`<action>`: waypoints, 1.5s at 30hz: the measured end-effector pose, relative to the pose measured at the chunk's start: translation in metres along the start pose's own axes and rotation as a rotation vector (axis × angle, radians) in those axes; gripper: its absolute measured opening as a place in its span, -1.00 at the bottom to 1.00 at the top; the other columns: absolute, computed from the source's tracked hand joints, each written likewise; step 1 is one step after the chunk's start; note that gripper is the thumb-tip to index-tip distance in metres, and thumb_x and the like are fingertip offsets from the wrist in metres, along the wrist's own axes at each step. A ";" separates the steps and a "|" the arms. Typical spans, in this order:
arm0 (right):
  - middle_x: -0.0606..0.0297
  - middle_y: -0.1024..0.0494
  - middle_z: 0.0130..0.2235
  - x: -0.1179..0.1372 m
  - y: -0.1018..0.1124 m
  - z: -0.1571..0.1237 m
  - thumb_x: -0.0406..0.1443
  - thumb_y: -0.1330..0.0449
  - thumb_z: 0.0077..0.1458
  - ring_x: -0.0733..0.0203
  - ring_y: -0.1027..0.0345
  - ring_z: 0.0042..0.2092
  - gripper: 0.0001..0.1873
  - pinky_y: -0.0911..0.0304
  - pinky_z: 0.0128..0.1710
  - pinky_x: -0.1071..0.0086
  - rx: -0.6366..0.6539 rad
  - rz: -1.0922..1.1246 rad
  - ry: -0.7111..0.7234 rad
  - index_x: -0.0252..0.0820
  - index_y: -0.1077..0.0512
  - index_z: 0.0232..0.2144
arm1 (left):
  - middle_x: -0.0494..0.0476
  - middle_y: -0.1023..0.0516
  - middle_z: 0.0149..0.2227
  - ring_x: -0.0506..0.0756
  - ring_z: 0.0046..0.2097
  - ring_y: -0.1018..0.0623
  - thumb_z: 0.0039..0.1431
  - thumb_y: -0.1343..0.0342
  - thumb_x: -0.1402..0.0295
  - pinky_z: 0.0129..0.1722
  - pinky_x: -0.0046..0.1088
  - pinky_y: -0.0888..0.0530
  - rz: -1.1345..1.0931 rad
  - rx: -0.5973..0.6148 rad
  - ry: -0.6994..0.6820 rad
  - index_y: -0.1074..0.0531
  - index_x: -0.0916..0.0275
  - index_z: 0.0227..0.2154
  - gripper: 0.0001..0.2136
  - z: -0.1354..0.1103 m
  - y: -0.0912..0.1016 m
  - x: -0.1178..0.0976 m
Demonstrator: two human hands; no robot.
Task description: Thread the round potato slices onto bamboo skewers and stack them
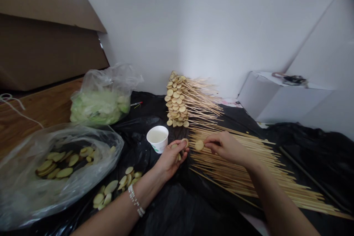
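My left hand (174,158) is closed around a few pale potato slices (184,142), one of them held up at the thumb and fingertips. Just to its right, my right hand (221,145) pinches a round potato slice (199,145) at its edge, apart from the left hand. Whether a skewer passes through that slice I cannot tell. Beneath the right hand lies a wide spread of bare wooden skewers (232,175). A white paper cup (157,138) stands beside my left hand. Loose potato slices (110,187) lie near my left forearm.
Against the white wall, skewered potato slices (176,99) are stacked high, sticks pointing right. An open plastic bag (110,162) of slices lies at left, a tied bag (101,105) of pale green pieces behind. Black plastic sheeting (177,210) covers the surface. A white box (282,97) stands right.
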State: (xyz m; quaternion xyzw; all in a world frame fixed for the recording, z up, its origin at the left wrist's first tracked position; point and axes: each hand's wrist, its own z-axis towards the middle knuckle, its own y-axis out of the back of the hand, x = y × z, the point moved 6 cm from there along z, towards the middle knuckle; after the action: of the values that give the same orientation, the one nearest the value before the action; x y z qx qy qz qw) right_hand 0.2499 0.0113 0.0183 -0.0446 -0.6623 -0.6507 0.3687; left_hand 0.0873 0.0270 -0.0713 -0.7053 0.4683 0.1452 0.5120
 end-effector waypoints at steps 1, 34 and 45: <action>0.38 -0.47 -0.50 0.000 -0.001 0.000 -0.33 -0.03 0.15 0.33 -0.27 -0.45 -0.75 -0.05 -0.40 0.47 0.000 -0.011 0.006 -0.17 -0.46 -0.49 | 0.01 -0.47 -0.48 -0.09 -0.47 -0.52 0.07 -0.20 0.51 -0.52 -0.71 -0.45 0.001 0.002 -0.001 -0.38 0.32 -0.40 -0.91 0.000 0.000 0.000; 0.33 -0.53 -0.43 0.004 -0.017 0.008 -0.34 -0.04 0.17 0.30 -0.31 -0.40 -0.76 -0.08 -0.37 0.46 -0.074 -0.014 0.021 -0.17 -0.50 -0.42 | 0.04 -0.50 -0.43 -0.10 -0.45 -0.50 0.04 -0.25 0.27 -0.46 -0.67 -0.46 0.068 0.044 -0.003 -0.43 0.31 -0.39 -0.80 0.001 -0.001 0.003; 0.32 -0.52 -0.39 0.011 -0.028 0.011 -0.35 -0.03 0.18 0.30 -0.31 -0.36 -0.80 -0.11 -0.34 0.45 -0.115 0.092 0.040 -0.19 -0.46 -0.37 | 0.00 -0.48 -0.43 -0.14 -0.47 -0.48 -0.10 -0.35 0.46 -0.52 -0.74 -0.41 0.064 0.049 0.003 -0.46 0.33 -0.34 -0.76 -0.001 -0.001 0.002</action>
State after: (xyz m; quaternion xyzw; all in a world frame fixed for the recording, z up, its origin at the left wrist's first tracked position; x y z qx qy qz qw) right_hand 0.2221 0.0121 0.0019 -0.0831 -0.6135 -0.6708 0.4084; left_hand 0.0893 0.0251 -0.0713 -0.6774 0.4947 0.1489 0.5238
